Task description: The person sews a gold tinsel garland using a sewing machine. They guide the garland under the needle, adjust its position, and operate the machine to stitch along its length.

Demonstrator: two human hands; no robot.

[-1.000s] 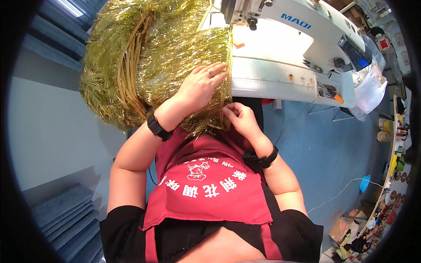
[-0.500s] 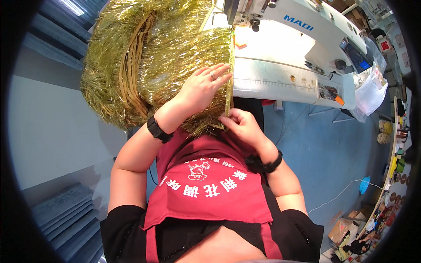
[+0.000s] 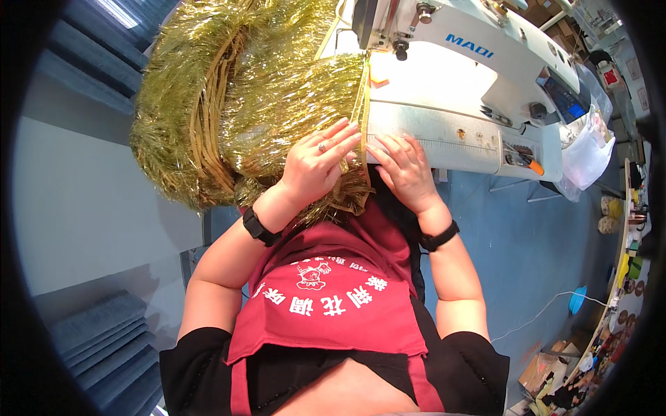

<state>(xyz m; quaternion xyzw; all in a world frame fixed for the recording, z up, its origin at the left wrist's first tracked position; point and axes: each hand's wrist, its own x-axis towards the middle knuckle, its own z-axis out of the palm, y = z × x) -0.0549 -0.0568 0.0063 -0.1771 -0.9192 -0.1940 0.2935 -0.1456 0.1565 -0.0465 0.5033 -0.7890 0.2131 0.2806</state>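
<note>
A big bundle of gold-green tinsel fringe [image 3: 277, 90] covers the left side of the sewing table and hangs toward my lap. Its woven gold edge band [image 3: 365, 114] runs straight from the needle area of a white sewing machine [image 3: 444, 28] toward me. My left hand [image 3: 316, 166] lies on the fringe beside the band, fingers stretched out; a bit of band shows by its thumb. On the other side, my right hand [image 3: 406, 166] rests with fingers extended at the table's front edge, fingertips close to the band. The band's lower end folds loosely below my hands.
A tray [image 3: 522, 154] with small tools and an orange-handled one is set in the table's right end. Tweezers [image 3: 496, 116] lie under the machine arm. A white plastic bag [image 3: 588, 149] hangs at the right corner. Blue pleated fabric [image 3: 104, 347] stands at lower left.
My right hand has let go of the band's lower end and moved up and right to the table edge. My left hand has shifted slightly down. The band's lower end now hangs loose.
</note>
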